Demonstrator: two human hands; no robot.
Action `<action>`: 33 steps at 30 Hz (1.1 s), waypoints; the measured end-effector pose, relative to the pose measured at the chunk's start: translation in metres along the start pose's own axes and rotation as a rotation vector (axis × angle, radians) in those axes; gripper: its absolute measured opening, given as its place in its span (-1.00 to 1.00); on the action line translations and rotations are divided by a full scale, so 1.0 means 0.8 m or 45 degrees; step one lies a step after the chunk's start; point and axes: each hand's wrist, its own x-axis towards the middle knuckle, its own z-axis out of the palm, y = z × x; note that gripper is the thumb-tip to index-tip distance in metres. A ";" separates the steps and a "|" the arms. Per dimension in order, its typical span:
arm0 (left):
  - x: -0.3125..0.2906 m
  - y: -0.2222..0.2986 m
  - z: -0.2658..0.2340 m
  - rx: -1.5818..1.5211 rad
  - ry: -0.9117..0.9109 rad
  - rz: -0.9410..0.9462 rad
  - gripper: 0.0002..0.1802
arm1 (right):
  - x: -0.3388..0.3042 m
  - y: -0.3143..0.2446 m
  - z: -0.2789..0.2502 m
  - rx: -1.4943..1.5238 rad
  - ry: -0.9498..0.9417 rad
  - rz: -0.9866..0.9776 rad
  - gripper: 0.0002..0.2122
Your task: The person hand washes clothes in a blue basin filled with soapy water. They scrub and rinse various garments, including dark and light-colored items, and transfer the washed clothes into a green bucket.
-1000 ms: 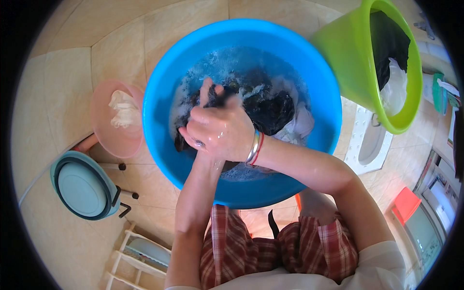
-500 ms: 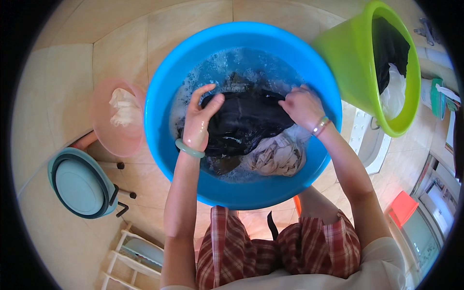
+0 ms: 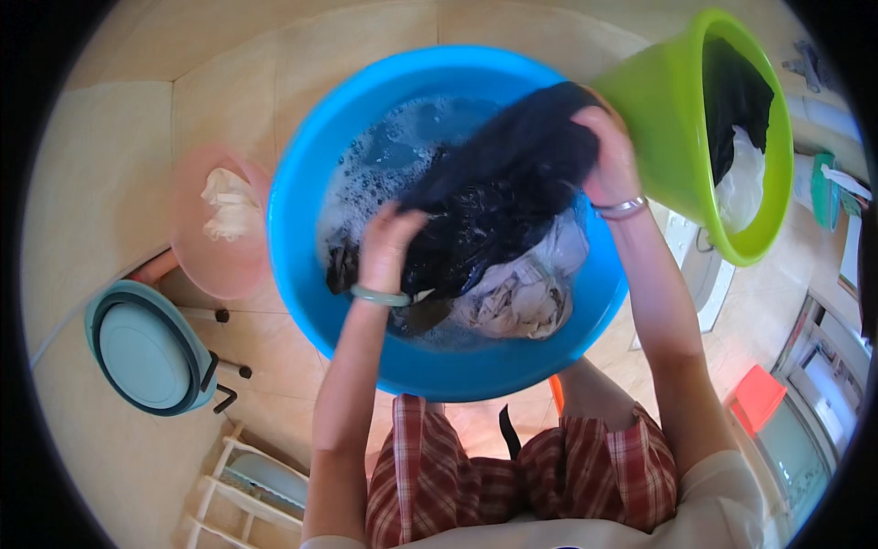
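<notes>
I have both bare hands in view over a wide, round, bright blue plastic basin [image 3: 300, 192] of sudsy water [image 3: 380, 151], with one wet, very dark, nearly black cloth [image 3: 521, 160] stretched between them. The cloth runs slantwise across the basin, its far right end raised up to the basin's edge, beside the tall lime-green plastic bucket [image 3: 654, 137].

The right hand [image 3: 613, 160] grips that raised end, the thumb on top and the fingers mostly tucked out of my sight behind the fabric; a silvery bangle [image 3: 622, 209] sits at its wrist. The left hand [image 3: 389, 247], with a pale green ring bracelet [image 3: 380, 297] at the wrist, pinches the lower left end between thumb and fingers; blur keeps me from telling how each fingertip lies.

Below the cloth I see a crumpled, greyish-beige fabric [image 3: 521, 297] bunched in the near right part of the basin. The bucket holds black fabric [image 3: 732, 101] and white fabric [image 3: 743, 183]. Off to the left, a translucent pink plastic tub [image 3: 215, 270] holds a cream-coloured cloth [image 3: 230, 203]
</notes>
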 end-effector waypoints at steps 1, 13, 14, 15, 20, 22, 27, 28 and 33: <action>-0.008 0.029 0.014 -0.557 -0.058 -0.008 -0.56 | 0.003 0.017 -0.024 -0.187 0.041 -0.029 -0.72; 0.070 0.000 0.044 -0.035 0.038 0.408 -0.01 | 0.050 0.153 0.006 -2.015 -0.063 -0.111 -0.57; 0.073 -0.001 0.042 -0.238 -0.128 0.232 -0.06 | 0.049 0.156 0.007 -1.880 -0.051 -0.158 -0.56; 0.073 0.004 0.045 -0.493 -0.154 0.183 -0.12 | 0.042 0.156 0.016 -1.748 -0.039 -0.195 -0.55; 0.047 0.023 0.038 -0.949 -0.155 -0.074 -0.30 | -0.069 0.091 0.091 -1.319 -0.615 -0.438 -0.61; 0.028 0.061 0.067 -1.064 -0.212 -0.183 -0.45 | -0.111 0.087 0.104 -1.529 -0.887 -0.636 -0.76; 0.056 -0.005 0.035 -1.555 -1.082 -0.067 -0.52 | -0.132 0.083 0.166 -1.554 -0.659 -1.062 -0.76; 0.064 -0.006 0.039 -1.588 -1.287 0.023 -0.47 | -0.125 0.083 0.172 -1.579 -0.584 -1.096 -0.74; 0.034 0.007 0.065 -1.514 -0.535 -0.048 -0.51 | -0.087 0.085 0.169 -1.411 -0.372 -1.116 -0.78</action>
